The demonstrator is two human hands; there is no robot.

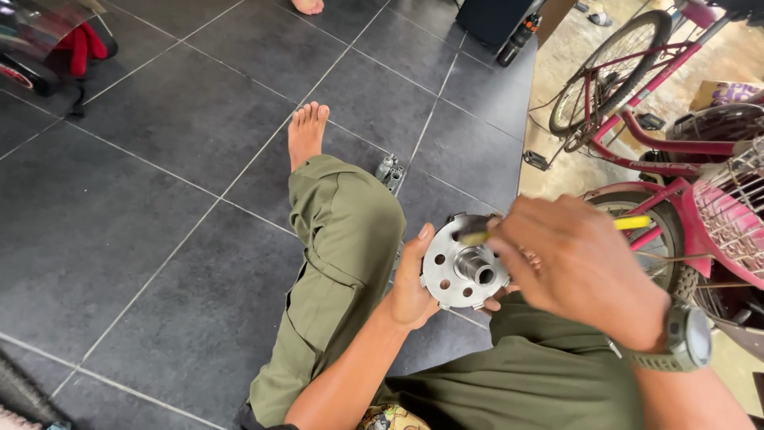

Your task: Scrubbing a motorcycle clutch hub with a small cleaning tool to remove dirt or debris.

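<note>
Round silver metal hub (461, 267), holed flange

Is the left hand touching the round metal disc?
Touching. The head view shows the left hand cupping the metal disc from its rim, thumb lying against the edge with no gap.

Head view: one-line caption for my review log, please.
Seated on a grey tiled floor, left hand steadies a round metal hub plate while right hand works a yellow-handled brush on it.
</note>
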